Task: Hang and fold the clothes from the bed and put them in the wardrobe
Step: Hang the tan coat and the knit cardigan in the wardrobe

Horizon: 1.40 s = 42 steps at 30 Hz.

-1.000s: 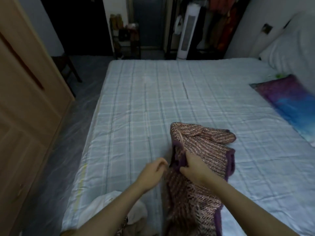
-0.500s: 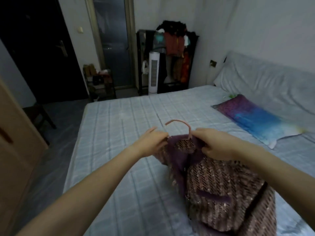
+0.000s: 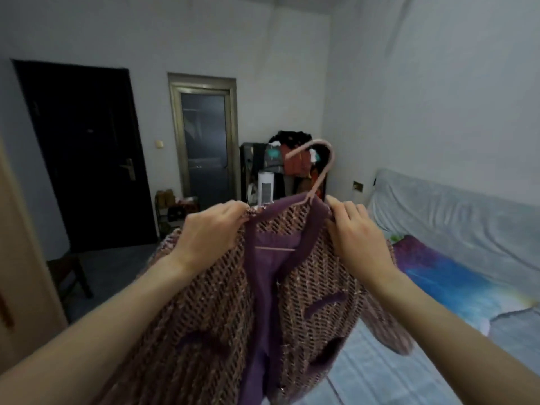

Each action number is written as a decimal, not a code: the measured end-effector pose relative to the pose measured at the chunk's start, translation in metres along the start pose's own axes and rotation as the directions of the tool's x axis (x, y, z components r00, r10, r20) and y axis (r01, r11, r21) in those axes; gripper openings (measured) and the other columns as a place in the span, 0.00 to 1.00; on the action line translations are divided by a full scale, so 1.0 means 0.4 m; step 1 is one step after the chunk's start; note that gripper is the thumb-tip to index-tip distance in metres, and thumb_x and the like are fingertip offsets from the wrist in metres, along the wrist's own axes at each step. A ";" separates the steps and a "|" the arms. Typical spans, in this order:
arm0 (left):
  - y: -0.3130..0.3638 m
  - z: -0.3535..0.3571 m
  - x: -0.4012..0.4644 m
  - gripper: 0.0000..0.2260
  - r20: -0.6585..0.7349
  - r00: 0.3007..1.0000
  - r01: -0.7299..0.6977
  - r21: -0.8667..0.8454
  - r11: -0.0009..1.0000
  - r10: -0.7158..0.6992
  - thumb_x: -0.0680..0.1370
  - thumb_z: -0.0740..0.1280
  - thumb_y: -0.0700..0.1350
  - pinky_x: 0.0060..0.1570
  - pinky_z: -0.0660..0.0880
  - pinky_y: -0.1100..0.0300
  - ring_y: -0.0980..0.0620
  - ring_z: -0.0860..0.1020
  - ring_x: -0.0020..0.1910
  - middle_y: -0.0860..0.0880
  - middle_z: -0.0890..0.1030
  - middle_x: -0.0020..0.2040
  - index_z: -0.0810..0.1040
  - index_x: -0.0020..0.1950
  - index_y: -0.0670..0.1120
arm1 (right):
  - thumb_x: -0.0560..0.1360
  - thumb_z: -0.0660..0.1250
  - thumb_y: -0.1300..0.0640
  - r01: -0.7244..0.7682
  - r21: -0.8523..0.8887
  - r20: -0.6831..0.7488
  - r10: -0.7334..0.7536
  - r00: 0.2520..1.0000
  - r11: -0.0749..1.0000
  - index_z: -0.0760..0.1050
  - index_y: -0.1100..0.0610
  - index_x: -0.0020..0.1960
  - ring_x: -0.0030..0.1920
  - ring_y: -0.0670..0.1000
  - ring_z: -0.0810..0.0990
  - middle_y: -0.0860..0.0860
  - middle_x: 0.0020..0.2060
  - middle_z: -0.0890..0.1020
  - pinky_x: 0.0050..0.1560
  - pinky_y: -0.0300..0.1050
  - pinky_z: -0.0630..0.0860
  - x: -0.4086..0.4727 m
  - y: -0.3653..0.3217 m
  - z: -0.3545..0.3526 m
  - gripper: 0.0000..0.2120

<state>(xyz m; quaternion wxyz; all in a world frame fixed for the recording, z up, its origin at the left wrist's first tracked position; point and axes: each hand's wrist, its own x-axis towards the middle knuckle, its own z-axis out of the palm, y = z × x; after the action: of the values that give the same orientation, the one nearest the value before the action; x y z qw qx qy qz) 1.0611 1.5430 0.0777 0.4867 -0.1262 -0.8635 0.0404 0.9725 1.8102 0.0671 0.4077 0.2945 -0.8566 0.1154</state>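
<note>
A pink-and-purple tweed jacket [image 3: 222, 311] hangs in front of me on a pink hanger [image 3: 320, 171], whose hook sticks up above the collar. My left hand [image 3: 210, 232] grips the jacket's left shoulder and my right hand [image 3: 355, 235] grips the right shoulder, both over the hanger's arms. The jacket is lifted clear of the bed [image 3: 380, 369], which shows at the lower right. The wooden wardrobe [image 3: 20, 287] edge fills the left side.
A purple-blue pillow [image 3: 455, 279] and a grey covered headboard [image 3: 455, 217] lie to the right. Behind are a dark door [image 3: 84, 153], a glass door [image 3: 204, 153], a clothes rack with a white fan [image 3: 266, 188], and a dark stool [image 3: 70, 273] by the wardrobe.
Both hands lifted the jacket on its hanger from the bed up to chest height. My view rose from the bed to the room's far wall.
</note>
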 end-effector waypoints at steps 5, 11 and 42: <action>-0.114 -0.178 0.025 0.13 0.017 1.000 0.008 0.138 0.990 -0.011 0.82 0.62 0.49 0.27 0.77 0.51 0.48 0.83 0.44 0.52 0.82 0.51 0.69 0.66 0.56 | 0.80 0.52 0.55 0.198 0.224 -0.014 -0.200 0.980 0.954 0.55 0.55 0.75 0.44 0.58 0.71 0.55 0.50 0.71 0.38 0.53 0.71 0.067 -0.095 -0.001 0.24; -0.206 -0.375 -0.060 0.30 0.319 0.941 -0.241 0.388 0.890 0.115 0.75 0.64 0.42 0.20 0.70 0.58 0.48 0.79 0.36 0.46 0.75 0.49 0.61 0.76 0.55 | 0.77 0.60 0.60 0.375 0.186 -0.042 -0.374 0.926 0.908 0.55 0.53 0.77 0.43 0.56 0.73 0.54 0.47 0.71 0.30 0.48 0.71 0.156 -0.236 -0.005 0.31; 0.221 -1.218 -0.368 0.36 0.240 0.502 0.044 0.953 0.301 -0.831 0.81 0.56 0.40 0.35 0.70 0.51 0.42 0.78 0.42 0.46 0.70 0.60 0.36 0.77 0.63 | 0.77 0.59 0.55 0.822 0.479 -0.439 -0.726 0.529 0.309 0.58 0.52 0.71 0.53 0.57 0.80 0.53 0.53 0.75 0.34 0.52 0.77 0.107 -0.889 -0.309 0.23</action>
<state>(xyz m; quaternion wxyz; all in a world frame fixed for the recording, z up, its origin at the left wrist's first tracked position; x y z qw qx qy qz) 1.5641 1.5646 0.1931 0.0817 0.4393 -0.8182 0.3617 1.2419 1.5624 0.1641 0.3444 0.7788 -0.4811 0.2085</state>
